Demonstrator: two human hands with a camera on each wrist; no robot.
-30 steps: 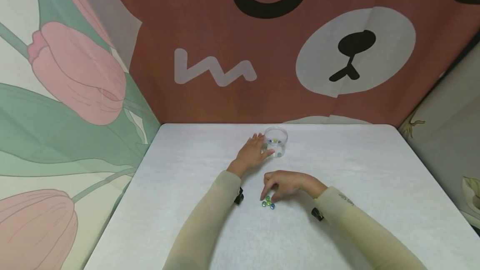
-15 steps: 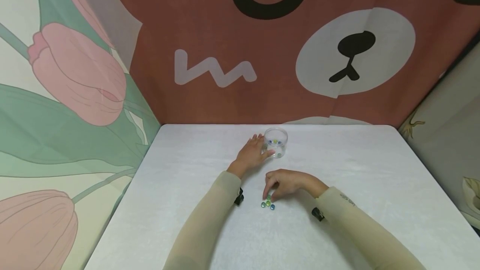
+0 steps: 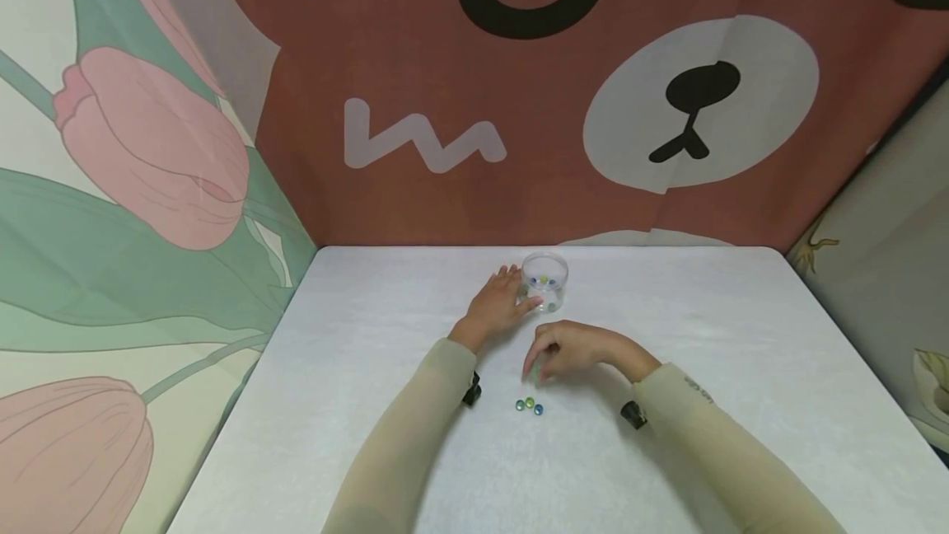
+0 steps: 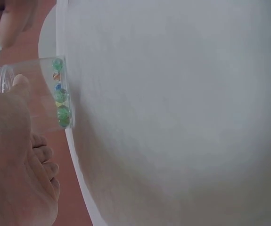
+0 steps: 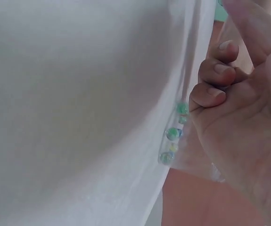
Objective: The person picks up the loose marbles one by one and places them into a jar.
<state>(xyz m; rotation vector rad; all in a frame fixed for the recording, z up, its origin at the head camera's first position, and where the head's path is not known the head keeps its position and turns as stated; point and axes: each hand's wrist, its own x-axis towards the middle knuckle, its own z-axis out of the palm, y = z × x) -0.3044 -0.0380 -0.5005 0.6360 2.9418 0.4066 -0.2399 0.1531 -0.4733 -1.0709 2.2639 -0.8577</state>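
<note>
A clear plastic jar point(image 3: 544, 264) stands upright near the table's back edge, with several coloured marbles point(image 4: 62, 112) on its bottom. My left hand point(image 3: 495, 303) lies along the jar's left side, fingers extended past it and thumb against its front wall. Nearer to me, my right hand point(image 3: 574, 350) pinches a green marble point(image 3: 535, 371) between thumb and fingers, raised over the table. Its other fingers are curled in, as the right wrist view shows. Just in front of this hand, three marbles point(image 3: 530, 403), greenish, yellow-green and blue, lie close together on the table.
A white cloth covers the table point(image 3: 704, 336). Behind it hangs a brown-red backdrop point(image 3: 415, 204) with a bear drawing, and a tulip-print curtain point(image 3: 156, 155) hangs at the left. Each sleeve's wrist carries a small black camera mount point(image 3: 633, 414).
My right hand has taken a green marble from the small group and moved it up, away from me toward the jar. The left hand and the jar have stayed put.
</note>
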